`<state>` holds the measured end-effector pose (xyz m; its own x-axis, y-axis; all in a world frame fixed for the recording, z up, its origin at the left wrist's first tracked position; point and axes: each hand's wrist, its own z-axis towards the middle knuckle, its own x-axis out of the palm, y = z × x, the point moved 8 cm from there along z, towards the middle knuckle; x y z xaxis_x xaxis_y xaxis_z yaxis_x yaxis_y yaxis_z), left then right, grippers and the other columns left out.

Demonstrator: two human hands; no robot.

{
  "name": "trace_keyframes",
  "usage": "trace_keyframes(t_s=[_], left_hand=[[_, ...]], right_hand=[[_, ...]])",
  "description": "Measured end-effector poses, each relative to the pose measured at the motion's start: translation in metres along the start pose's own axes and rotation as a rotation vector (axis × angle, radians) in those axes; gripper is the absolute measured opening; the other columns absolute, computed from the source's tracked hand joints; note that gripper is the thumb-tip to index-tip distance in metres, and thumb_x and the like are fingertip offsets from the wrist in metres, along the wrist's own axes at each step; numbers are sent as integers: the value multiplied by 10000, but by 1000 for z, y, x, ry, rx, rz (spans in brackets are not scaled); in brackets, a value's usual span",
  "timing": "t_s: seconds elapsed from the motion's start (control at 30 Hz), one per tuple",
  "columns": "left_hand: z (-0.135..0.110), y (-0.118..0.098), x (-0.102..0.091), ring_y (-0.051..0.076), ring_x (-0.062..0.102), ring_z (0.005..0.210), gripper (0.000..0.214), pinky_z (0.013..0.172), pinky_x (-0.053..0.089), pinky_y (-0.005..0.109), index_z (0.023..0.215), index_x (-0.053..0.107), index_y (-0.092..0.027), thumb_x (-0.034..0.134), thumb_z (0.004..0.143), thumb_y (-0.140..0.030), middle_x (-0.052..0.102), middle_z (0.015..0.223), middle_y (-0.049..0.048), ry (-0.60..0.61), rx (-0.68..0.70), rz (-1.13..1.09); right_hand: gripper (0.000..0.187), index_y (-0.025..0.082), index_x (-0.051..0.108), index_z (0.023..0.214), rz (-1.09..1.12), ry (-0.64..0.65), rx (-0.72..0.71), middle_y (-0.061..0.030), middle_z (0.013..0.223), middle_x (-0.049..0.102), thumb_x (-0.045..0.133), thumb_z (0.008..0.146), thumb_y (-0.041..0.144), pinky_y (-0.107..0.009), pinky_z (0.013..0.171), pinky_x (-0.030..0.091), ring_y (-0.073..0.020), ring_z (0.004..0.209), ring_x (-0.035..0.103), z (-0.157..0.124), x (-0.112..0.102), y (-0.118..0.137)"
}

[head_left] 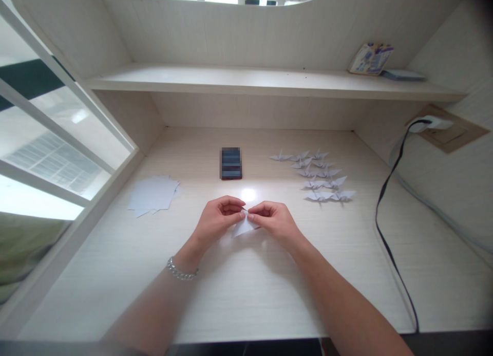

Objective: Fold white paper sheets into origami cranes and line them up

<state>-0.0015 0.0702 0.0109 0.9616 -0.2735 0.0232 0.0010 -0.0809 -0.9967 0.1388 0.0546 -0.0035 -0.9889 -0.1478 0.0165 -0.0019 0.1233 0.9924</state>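
Note:
My left hand (218, 217) and my right hand (272, 220) meet over the middle of the pale wooden desk (246, 294). Both pinch a small, partly folded piece of white paper (242, 227), whose pointed flap hangs down below my fingertips. A silver chain bracelet (180, 270) circles my left wrist. Several finished white paper cranes (319, 176) lie in rows on the desk to the right, beyond my right hand. A loose stack of white paper sheets (153, 195) rests to the left.
A dark phone (231, 163) lies flat behind my hands. A black cable (387, 212) runs from a white plug (429, 124) in the right wall down across the desk. A shelf (269, 81) above carries a small printed booklet (370, 58). Windows line the left side.

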Motion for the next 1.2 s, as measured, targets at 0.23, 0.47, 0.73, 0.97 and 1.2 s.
trace_keyframes(t_s=[0.23, 0.47, 0.73, 0.97, 1.2], left_hand=[[1, 1, 0, 171, 651, 769, 271, 716, 517, 281, 886, 659, -135, 735, 643, -226, 699, 838, 78, 11, 1, 6], [1, 3, -1, 190, 662, 774, 297, 710, 527, 295, 892, 662, -131, 751, 628, -235, 708, 841, 87, 12, -16, -12], [0, 1, -2, 199, 668, 789, 302, 739, 538, 315, 876, 667, -134, 762, 619, -260, 713, 841, 85, -15, 0, -20], [1, 2, -2, 181, 665, 776, 305, 742, 539, 306, 879, 660, -130, 768, 617, -241, 711, 829, 81, -15, 15, -61], [1, 2, -1, 173, 664, 765, 275, 746, 538, 307, 860, 661, -132, 762, 625, -231, 708, 818, 72, -14, 36, -74]], right_hand=[[227, 153, 694, 785, -6, 4, -23, -40, 713, 676, 715, 650, 333, -275, 588, 474, -148, 632, 603, 0, -2, 0], [216, 161, 693, 791, -26, 13, -55, -42, 743, 687, 713, 656, 329, -275, 610, 466, -159, 671, 615, 0, -1, 2], [152, 181, 692, 784, -77, -16, -132, -41, 763, 693, 699, 681, 293, -291, 647, 492, -170, 699, 629, -1, -1, 9], [109, 203, 702, 799, -140, -56, -229, -45, 801, 703, 667, 722, 272, -315, 699, 509, -189, 747, 643, -7, 1, 17], [105, 209, 698, 797, -155, -63, -241, -42, 797, 702, 666, 721, 274, -322, 699, 515, -190, 742, 645, -7, 1, 19]])
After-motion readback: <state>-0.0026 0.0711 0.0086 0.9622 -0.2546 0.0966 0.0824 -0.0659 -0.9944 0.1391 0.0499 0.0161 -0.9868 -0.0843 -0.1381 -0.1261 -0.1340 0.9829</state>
